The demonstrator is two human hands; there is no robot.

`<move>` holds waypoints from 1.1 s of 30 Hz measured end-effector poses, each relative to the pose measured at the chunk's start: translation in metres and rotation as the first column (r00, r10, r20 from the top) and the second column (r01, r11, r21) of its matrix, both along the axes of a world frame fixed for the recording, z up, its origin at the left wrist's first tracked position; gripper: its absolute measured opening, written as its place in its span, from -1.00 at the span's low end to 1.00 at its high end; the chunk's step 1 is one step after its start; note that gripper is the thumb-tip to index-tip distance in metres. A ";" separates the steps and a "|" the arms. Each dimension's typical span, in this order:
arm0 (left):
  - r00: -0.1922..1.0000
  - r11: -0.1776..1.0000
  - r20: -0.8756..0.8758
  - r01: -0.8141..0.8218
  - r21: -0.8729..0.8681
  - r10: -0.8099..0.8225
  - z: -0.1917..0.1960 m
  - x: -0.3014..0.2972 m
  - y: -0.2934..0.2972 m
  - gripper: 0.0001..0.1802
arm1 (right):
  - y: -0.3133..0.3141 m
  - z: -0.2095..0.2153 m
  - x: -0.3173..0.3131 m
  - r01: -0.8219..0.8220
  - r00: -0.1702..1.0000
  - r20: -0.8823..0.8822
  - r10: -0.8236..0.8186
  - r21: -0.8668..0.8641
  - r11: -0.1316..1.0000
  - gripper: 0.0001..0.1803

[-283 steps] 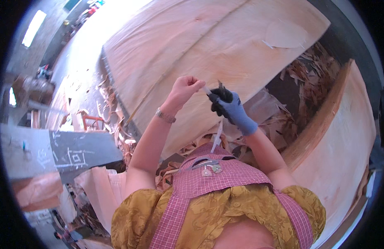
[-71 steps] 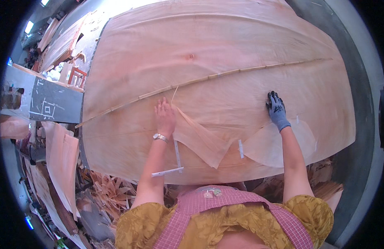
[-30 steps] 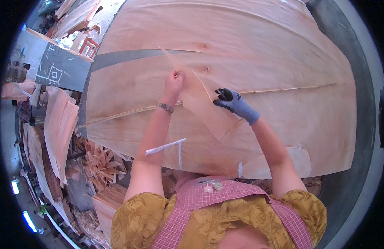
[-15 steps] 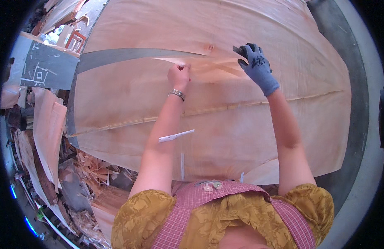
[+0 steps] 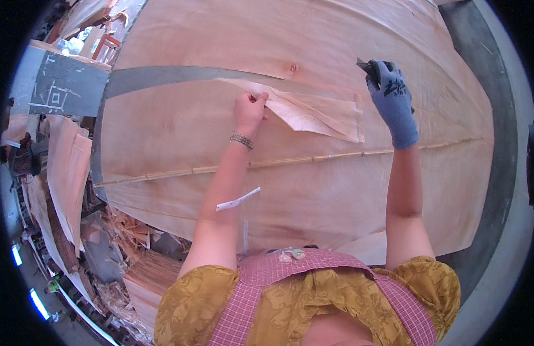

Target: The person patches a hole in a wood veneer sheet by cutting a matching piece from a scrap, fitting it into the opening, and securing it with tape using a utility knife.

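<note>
A big sheet of pale wood veneer covers the table in front of me, with a thin taped seam running across it. My bare left hand, a bracelet on its wrist, pinches the left end of a smaller veneer patch piece lying near the sheet's far edge. My right hand wears a blue glove and grips a small dark cutting tool just beyond the patch's right end. A strip of white tape sticks to my left forearm.
A grey band of table shows past the sheet's far edge. Stacks of veneer sheets and heaps of scraps lie at the left. A grey board with chalk marks stands at the upper left. Grey floor runs along the right.
Both hands have carried the patch piece from the near middle of the sheet, over the seam, to the far edge. The right hand has slid further right, off the patch.
</note>
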State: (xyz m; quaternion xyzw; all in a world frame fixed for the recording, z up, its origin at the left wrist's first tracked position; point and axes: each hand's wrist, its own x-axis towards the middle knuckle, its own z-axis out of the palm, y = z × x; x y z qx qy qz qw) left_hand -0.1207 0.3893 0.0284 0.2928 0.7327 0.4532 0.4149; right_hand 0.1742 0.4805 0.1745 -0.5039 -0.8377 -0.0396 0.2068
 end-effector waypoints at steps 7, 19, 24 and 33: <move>0.988 0.998 -0.157 -0.007 -0.062 -0.002 0.001 0.003 0.003 -0.60 | -0.056 -0.085 -0.049 -0.421 0.833 -0.537 0.135 -0.456 0.784 -0.67; 0.616 0.926 -0.788 0.293 0.238 0.007 -0.010 0.035 -0.019 -0.86 | -0.080 -0.140 -0.109 -0.186 0.917 0.235 0.323 -0.464 0.866 -0.80; 0.520 0.955 -0.853 0.273 0.113 -0.048 -0.015 0.042 -0.019 -0.85 | -0.076 -0.138 -0.096 -0.190 0.871 0.317 0.377 -0.490 0.851 -0.85; 0.597 0.979 -0.796 0.202 0.026 -0.102 -0.001 0.056 -0.021 -0.49 | -0.002 -0.103 0.015 -0.255 0.706 0.418 0.571 -0.602 0.756 -0.82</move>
